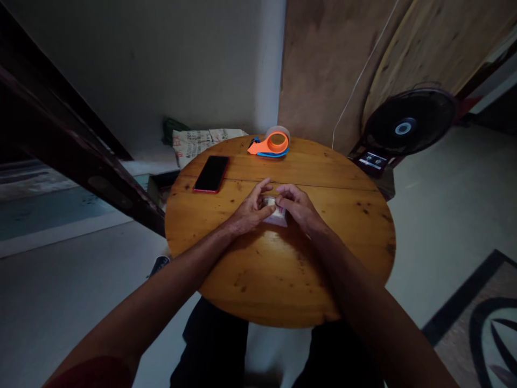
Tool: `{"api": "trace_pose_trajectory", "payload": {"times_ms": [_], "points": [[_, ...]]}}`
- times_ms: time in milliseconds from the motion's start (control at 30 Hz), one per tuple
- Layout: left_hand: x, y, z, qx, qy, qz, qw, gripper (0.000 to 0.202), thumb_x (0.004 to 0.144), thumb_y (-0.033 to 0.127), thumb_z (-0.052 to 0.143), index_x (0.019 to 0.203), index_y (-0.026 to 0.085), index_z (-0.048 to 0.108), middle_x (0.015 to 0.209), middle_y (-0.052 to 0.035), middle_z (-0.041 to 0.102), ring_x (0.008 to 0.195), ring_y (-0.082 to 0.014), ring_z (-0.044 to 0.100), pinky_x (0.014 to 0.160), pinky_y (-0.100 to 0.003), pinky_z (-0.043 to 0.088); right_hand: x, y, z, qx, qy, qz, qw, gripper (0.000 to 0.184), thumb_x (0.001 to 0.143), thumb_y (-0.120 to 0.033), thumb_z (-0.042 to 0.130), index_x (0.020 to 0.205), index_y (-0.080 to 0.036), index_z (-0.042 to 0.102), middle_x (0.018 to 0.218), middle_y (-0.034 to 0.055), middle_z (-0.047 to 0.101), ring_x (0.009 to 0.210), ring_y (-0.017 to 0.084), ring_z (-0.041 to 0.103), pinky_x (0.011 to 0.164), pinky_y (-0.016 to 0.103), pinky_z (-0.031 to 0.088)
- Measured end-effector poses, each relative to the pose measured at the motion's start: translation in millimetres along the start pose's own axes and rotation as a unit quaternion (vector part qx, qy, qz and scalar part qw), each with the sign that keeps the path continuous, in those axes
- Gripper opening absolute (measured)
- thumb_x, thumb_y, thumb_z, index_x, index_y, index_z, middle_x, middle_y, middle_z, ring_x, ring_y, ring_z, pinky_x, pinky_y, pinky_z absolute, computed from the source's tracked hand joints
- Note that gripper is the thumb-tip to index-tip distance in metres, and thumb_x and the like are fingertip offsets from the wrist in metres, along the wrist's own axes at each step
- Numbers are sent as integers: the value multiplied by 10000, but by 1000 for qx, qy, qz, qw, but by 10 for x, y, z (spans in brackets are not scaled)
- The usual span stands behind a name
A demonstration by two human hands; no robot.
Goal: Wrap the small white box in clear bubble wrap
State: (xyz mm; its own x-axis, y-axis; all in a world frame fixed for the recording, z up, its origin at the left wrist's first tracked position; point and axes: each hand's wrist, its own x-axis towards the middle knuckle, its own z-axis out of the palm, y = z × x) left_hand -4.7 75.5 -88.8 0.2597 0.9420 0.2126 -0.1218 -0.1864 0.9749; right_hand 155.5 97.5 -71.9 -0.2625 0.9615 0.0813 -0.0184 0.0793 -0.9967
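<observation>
A small whitish box (276,217) with a bit of red print rests on the wooden table, in front of me. From its left side, my left hand (255,206) holds it, thumb laid across the top and fingers curved around the far side. My right hand (297,203) grips the upper right part, with thumb and index finger pressed close together there. Both hands cover much of the box, so its far side and exact kind are hidden.
On the round table (258,280) lie a dark phone with a red edge (211,174) at left and an orange-and-blue tape dispenser (271,144) at the back. A black fan (407,126) stands beyond the right edge. Behind the table is a printed sack (194,144).
</observation>
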Motion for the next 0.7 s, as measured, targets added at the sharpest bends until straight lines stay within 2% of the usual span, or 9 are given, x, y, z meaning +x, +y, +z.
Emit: {"api": "trace_pose_trajectory", "payload": {"times_ms": [133, 233, 333, 500, 700], "points": [[4, -16, -2, -17, 4, -8, 1000, 809, 723, 355, 737, 1422, 274, 339, 1426, -119, 379, 1082, -198, 544, 838, -291, 480, 1, -18, -7, 9, 6, 11, 1000, 249, 622, -293, 696, 835, -206, 600, 687, -40, 586, 614, 116, 515, 600, 258, 397], [2, -18, -17, -43, 6, -21, 999, 769, 719, 320, 735, 1398, 257, 381, 1413, -125, 410, 1219, -241, 483, 941, -341, 449, -18, -35, -35, 28, 22, 20, 999, 229, 652, -321, 695, 839, -205, 633, 742, -23, 618, 660, 125, 547, 636, 267, 423], [17, -21, -34, -73, 25, -39, 996, 672, 752, 296, 689, 1368, 263, 422, 1379, -120, 457, 1258, -258, 468, 1005, -404, 412, -20, -47, -64, 61, 45, 27, 997, 197, 659, -325, 691, 812, -209, 646, 753, -12, 635, 690, 140, 575, 659, 275, 449], [77, -40, -48, -123, 67, -44, 989, 605, 774, 289, 635, 1341, 257, 424, 1280, -106, 532, 1180, -225, 538, 1018, -409, 402, -16, -61, -76, 81, 55, 33, 995, 180, 648, -309, 695, 791, -209, 651, 752, 0, 641, 684, 141, 578, 635, 271, 462], [113, -33, -66, -97, 108, -43, 989, 536, 765, 263, 607, 1280, 235, 459, 1142, -84, 588, 1002, -182, 592, 901, -370, 457, -12, -73, -102, 54, 64, 7, 996, 141, 682, -302, 668, 787, -209, 659, 787, 13, 639, 753, 154, 584, 633, 269, 458]]}}
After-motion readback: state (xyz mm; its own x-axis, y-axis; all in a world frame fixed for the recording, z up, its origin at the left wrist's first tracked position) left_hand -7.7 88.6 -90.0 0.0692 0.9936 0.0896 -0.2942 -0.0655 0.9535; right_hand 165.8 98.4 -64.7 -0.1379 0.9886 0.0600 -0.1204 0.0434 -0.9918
